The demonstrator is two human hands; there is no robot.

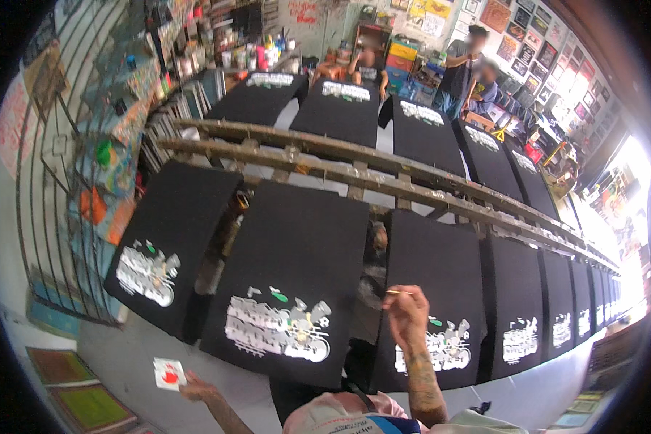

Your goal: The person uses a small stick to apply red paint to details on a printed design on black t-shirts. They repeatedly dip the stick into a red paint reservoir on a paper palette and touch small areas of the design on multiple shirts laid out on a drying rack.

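Observation:
At the lower left my left hand (196, 389) grips a small white card (164, 376) with a red blob of what looks like paint on it. My tattooed right hand (408, 315) is raised over the near row, its fingers pinched round a thin light-coloured stick (400, 292); its kind is too small to make out. Beneath that hand lies a black shirt (434, 253), its white and grey print partly covered by my forearm. Left of it, another black shirt (296, 239) bears a white print (267, 325) with grey shapes and a small green patch.
Black printed shirts continue along both rows, left (188, 210) and far (336, 116). Between the rows run long wooden rails (325, 170). Shelves with jars stand behind, and metal bars (50, 188) curve at left. Several people (456, 69) are at the back. Framed screens (90, 405) lean lower left.

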